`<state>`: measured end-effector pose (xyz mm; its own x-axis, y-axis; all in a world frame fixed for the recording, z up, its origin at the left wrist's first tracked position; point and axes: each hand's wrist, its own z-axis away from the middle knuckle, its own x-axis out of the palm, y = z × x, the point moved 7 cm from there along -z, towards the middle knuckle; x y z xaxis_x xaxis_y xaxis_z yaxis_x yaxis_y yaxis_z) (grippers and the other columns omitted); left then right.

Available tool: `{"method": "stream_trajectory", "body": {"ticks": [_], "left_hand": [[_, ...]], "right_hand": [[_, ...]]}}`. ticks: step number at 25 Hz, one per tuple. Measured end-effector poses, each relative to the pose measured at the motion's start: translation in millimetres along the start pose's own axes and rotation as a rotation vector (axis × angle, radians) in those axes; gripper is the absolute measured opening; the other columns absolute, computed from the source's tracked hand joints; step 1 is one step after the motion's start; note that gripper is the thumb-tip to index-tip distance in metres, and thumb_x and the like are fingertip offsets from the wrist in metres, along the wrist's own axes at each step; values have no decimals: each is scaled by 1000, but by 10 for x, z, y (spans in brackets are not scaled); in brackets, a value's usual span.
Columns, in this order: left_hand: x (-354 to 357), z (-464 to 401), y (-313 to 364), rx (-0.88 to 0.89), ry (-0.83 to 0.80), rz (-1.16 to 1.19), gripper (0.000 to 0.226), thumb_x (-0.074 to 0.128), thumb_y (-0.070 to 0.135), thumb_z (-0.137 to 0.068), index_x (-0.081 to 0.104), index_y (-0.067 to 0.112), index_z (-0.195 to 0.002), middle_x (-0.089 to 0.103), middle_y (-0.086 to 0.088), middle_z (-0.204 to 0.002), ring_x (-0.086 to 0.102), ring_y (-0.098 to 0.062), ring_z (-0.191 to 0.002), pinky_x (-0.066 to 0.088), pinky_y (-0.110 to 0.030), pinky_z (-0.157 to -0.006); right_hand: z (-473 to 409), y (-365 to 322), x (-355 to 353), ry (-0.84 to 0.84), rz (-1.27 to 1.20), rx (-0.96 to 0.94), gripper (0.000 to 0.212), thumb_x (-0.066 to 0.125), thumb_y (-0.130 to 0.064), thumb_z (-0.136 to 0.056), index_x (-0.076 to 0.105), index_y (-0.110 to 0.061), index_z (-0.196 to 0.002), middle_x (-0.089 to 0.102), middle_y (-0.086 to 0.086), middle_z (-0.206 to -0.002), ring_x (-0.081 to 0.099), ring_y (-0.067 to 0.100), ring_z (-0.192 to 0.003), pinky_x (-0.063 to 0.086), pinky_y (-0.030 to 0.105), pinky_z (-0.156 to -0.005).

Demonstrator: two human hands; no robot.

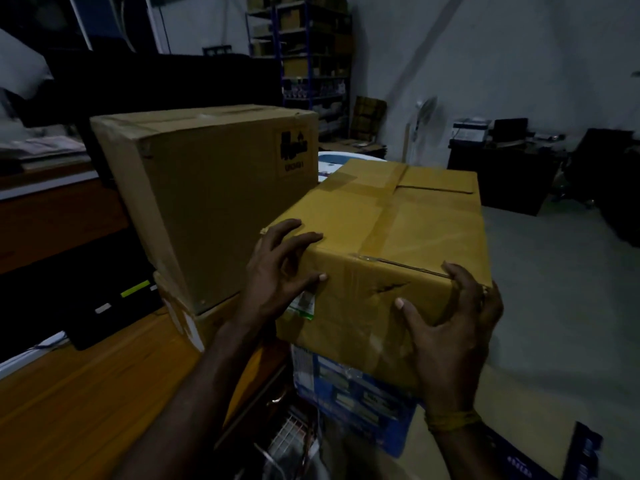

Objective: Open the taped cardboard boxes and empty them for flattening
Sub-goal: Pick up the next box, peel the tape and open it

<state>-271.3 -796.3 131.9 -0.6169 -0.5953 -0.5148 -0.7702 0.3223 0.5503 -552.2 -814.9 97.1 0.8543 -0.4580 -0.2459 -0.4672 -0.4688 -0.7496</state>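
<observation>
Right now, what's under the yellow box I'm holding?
A blue printed box sits directly under the yellow box. Whatever lies beneath that is hidden.

wooden desk [86, 393], flat carton [187, 320], black device [104, 296]

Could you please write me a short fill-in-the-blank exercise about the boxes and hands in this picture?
1. The left hand and right hand both hold the near end of the ____ box.
2. Strips of ____ cross on that box's top.
3. The larger box stands to its ____.
4. A blue printed carton sits ____ the held box.

Answers: taped; tape; left; under
</observation>
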Motion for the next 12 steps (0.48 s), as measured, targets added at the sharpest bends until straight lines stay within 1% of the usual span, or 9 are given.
{"method": "stream_trajectory", "body": {"ticks": [2,4,6,9,12], "left_hand": [[-46,134,69,28,39,39,52,80,40,-79,64,35,-128,43,11,-146,38,-17,-139,44,-50,-105],[-113,251,153,43,71,31,51,80,38,-79,64,34,-128,46,10,-144,41,-18,-136,45,-50,-103],[-213,382,284,51,90,14,50,79,40,-80,65,34,-127,47,11,-142,43,-17,-134,45,-50,-102],[-433,661,505,54,112,20,50,75,43,-81,64,33,-128,49,10,-141,43,-17,-132,45,-49,-103],[-738,1079,766,42,127,48,51,74,45,-80,65,30,-128,49,8,-140,44,-18,-131,46,-49,-102]], "right_hand": [[55,-28,-80,3,-13,-1,76,87,-32,-67,46,-42,-130,29,12,-150,37,34,-138,46,53,-103],[109,-86,-176,-7,-16,-15,75,87,-34,-67,49,-40,-131,31,10,-149,38,33,-136,47,52,-102],[163,-176,-320,-18,-13,-37,74,85,-38,-67,50,-38,-133,32,8,-147,40,31,-134,48,52,-101],[306,-368,-603,-28,-12,-63,76,86,-38,-67,50,-38,-134,34,6,-145,43,29,-131,50,53,-98],[643,-630,-926,-44,1,-96,76,86,-39,-67,49,-38,-134,34,8,-144,43,29,-131,49,49,-97]]}}
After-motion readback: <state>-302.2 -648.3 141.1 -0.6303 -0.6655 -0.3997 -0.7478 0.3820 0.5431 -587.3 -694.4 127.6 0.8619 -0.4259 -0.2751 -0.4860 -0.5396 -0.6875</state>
